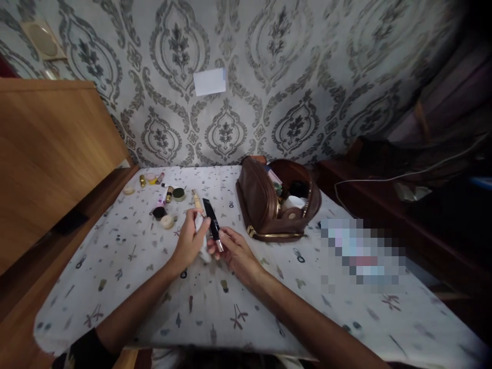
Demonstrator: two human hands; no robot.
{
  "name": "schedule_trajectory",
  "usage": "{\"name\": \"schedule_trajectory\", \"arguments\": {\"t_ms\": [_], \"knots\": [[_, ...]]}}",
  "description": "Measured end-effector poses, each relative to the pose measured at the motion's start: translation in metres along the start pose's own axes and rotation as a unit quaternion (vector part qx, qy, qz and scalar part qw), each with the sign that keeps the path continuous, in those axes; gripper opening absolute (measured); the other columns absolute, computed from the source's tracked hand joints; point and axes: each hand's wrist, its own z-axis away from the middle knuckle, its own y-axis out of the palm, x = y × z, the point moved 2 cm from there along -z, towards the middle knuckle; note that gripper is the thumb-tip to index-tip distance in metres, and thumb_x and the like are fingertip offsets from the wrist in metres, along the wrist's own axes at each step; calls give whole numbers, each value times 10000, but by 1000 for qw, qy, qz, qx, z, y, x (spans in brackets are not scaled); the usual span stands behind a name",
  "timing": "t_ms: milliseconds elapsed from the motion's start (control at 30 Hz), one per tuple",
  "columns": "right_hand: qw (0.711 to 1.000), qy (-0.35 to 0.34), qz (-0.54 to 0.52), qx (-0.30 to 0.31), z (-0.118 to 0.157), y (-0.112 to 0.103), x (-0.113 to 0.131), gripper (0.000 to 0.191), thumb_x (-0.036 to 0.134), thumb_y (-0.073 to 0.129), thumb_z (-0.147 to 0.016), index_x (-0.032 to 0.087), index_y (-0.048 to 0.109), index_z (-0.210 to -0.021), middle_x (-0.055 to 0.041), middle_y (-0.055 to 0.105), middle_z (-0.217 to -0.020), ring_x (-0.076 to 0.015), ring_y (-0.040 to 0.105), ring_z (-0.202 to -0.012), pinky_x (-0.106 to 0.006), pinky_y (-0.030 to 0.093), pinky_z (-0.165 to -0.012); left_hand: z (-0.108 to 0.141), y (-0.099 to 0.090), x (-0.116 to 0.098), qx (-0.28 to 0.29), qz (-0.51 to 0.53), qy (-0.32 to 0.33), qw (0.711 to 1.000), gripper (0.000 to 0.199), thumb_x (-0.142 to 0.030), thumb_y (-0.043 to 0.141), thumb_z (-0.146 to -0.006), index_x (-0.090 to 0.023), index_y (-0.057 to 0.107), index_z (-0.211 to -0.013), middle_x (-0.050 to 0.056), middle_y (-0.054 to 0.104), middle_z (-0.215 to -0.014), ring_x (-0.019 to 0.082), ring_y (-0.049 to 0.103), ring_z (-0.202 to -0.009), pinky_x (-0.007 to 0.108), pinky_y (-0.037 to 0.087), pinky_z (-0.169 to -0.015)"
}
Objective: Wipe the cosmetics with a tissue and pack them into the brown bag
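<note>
A slim black cosmetic tube with a silvery end is tilted between my hands, above the patterned tablecloth. My right hand grips it near the silvery lower end. My left hand is closed on a white wipe or tissue, pressed close against the tube's left side. Part of the wipe hangs below my fingers. Just beyond my left hand lies a beige tube. An open brown makeup bag stands to the right, with a white round container and other items inside.
Several small cosmetics, including a dark green round jar, a black-lidded jar and a cream jar, lie on the cloth at left. A blurred-out item is at right. A wooden cabinet borders the left.
</note>
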Motion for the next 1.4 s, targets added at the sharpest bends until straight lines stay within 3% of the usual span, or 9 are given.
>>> {"name": "schedule_trajectory", "arguments": {"t_ms": [133,233,333,467,567,667,867,1133,1400], "knots": [[999,-26,-3,-29,5,6,-6,300,354,780,-687,213,631,-906,30,596,-699,-121,533,-613,-234,419,-561,24,7,-6,26,-173,213,961,354,-369,544,-926,-224,544,-1249,157,542,-1291,309,488,-1224,478,385,-1036],[999,-30,15,-12,11,10,-10,252,295,779,-662,215,634,-852,37,581,-717,-119,527,-625,-225,419,-548,21,6,-7,88,-238,273,928,308,-379,563,-920,-252,617,-1195,132,509,-1405,346,395,-1330,553,290,-1088],[999,22,17,24,17,10,-14,300,410,787,-705,194,620,-832,21,592,-733,-108,543,-597,-209,379,-486,-4,-7,-3,56,-231,213,948,228,-359,549,-927,-223,673,-1062,115,552,-1366,341,371,-1354,580,236,-1126],[994,91,-47,42,19,9,-19,420,435,852,-655,195,621,-911,12,629,-696,-102,558,-567,-197,371,-476,-33,-16,6,9,21,31,999,268,-428,569,-897,-189,664,-972,107,630,-1156,262,589,-1109,420,493,-956],[983,136,-99,69,19,10,-22,432,391,885,-622,186,633,-907,4,648,-700,-102,585,-574,-200,404,-495,-33,-8,9,-46,267,-152,951,369,-498,691,-787,-186,641,-978,49,654,-918,171,651,-737,279,544,-609],[980,149,-102,79,19,13,-24,426,387,887,-622,169,648,-900,-6,658,-714,-106,614,-603,-199,434,-511,-28,-1,5,-92,369,-236,894,419,-521,780,-695,-165,600,-823,-39,541,-622,72,496,-454,192,420,-426],[995,80,-12,54,20,13,-24,414,296,901,-597,190,636,-897,47,636,-759,-74,604,-562,-180,445,-495,-31,-11,10,-138,438,-275,845,434,-580,701,-779,-190,521,-719,-84,416,-460,60,398,-361,175,344,-367],[996,80,-1,42,12,8,-25,456,439,874,-626,164,571,-829,-12,702,-707,-98,634,-556,-171,427,-475,-18,2,13,-153,533,-303,775,399,-573,545,-904,-184,553,-817,-17,598,-613,110,628,-552,229,568,-586],[999,32,-28,19,7,3,-17,460,526,841,-648,149,631,-805,16,631,-603,-81,578,-489,-172,372,-431,28,29,-2,105,399,-239,879,636,-513,827,-651,-197,540,-1122,22,706,-946,37,469,-317,188,387,-281]]}}
